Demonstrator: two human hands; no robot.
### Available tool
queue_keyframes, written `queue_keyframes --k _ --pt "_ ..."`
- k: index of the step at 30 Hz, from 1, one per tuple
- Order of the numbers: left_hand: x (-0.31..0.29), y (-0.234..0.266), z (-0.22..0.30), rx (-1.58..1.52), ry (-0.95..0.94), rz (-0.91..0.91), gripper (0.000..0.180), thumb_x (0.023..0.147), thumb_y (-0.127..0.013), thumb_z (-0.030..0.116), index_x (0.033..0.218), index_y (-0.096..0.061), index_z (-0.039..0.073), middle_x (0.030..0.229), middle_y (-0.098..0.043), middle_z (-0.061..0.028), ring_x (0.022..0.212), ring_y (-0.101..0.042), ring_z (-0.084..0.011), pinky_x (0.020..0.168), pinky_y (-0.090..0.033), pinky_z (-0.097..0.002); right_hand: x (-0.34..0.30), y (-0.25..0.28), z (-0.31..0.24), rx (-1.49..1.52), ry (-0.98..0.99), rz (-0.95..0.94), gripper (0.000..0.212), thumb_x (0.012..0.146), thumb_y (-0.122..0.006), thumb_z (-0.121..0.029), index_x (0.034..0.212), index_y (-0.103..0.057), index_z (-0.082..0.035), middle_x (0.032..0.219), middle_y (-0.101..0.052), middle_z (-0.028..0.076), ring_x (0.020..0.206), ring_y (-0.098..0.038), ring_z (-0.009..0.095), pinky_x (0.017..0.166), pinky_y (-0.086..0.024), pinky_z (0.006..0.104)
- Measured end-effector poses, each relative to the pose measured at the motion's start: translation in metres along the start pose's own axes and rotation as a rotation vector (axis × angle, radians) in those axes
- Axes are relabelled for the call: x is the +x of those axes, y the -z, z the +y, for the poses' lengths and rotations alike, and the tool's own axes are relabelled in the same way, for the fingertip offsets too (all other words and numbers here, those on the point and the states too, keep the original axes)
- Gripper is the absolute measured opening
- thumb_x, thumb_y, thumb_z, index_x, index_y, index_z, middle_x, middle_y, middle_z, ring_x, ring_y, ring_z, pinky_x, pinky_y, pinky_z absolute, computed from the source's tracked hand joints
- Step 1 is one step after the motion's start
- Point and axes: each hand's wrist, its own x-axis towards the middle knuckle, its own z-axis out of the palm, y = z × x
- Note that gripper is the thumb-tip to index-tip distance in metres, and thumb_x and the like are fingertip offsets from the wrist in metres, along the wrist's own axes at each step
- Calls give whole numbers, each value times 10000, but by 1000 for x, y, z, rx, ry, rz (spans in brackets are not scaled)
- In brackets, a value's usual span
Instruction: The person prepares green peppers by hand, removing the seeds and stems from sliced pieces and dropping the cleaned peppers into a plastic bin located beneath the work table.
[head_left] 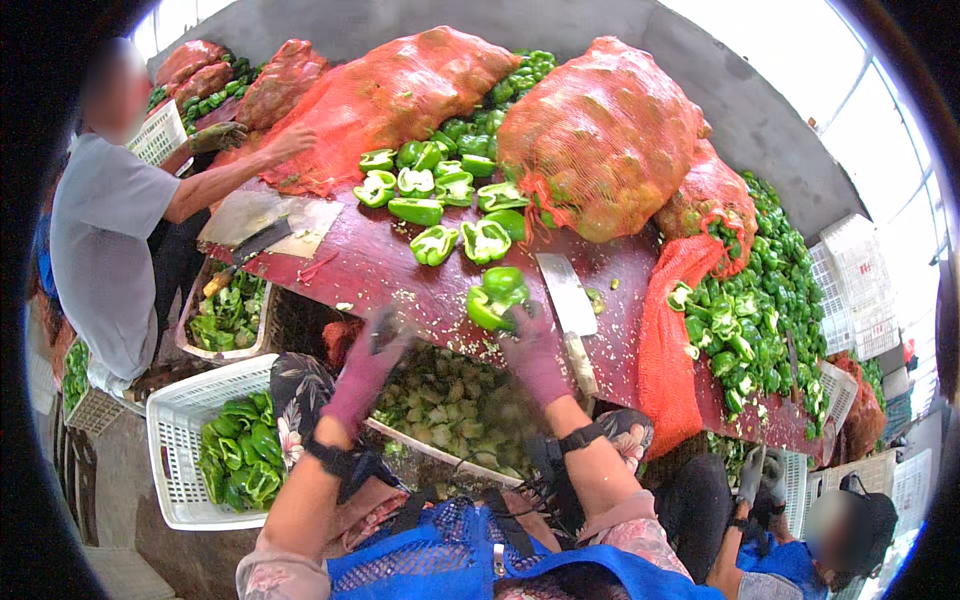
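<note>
My right hand (533, 345), in a purple glove with dark fingertips, grips the near edge of a green bell pepper (494, 298) at the table's front edge. The pepper looks cut open. My left hand (372, 360), gloved alike, is apart from it over the table edge, its fingers smeared by motion. Right of the pepper lies a cleaver (566, 292), its wooden handle (580, 363) over the edge. Beyond are several halved peppers (486, 241), cut faces showing pale ribs. Below my hands, a bin (450, 408) holds green and pale pepper scraps.
Red mesh sacks (600, 140) full of peppers crowd the dark red table (400, 275). A white basket (170, 480) of cut peppers stands at lower left. One co-worker (110, 220) reaches in from the left near another knife (250, 248); another person (850, 540) sits at lower right.
</note>
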Motion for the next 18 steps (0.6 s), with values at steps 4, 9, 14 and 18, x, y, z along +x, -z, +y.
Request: queue_keyframes --k 4,9,14,18 --pt "16 -64 -27 -679 390 -210 401 941 -566 289 1294 -481 119 1143 -592 -66 902 -627 -185 777 -530 -299 -25 -25 15 103 43 -15 527 644 -752 -99 1142 -581 -96 1238 -497 178 1083 -552 334 932 -483 374" --pt "29 -66 -55 -789 337 -257 281 923 -547 187 1179 -524 74 1082 -624 -83 888 -639 -190 778 -543 -331 -44 -38 2 394 119 -260 626 621 -723 -112 1221 -542 -121 1366 -406 183 1203 -493 354 997 -447 379" --pt "25 -47 -77 -798 244 -173 363 879 -581 126 1221 -498 35 1093 -615 -107 965 -632 -224 870 -528 -358 -40 -40 -1 538 -151 -121 581 674 -731 -200 1186 -517 -29 1146 -557 163 1029 -579 317 906 -480 408" --pt "17 -58 -67 -576 151 -49 473 847 -605 72 1289 -442 22 1187 -563 -111 1052 -572 -198 913 -480 -334 -39 -26 -26 124 -35 -109 641 694 -740 -240 1234 -470 -25 1104 -564 172 989 -591 324 846 -498 410"
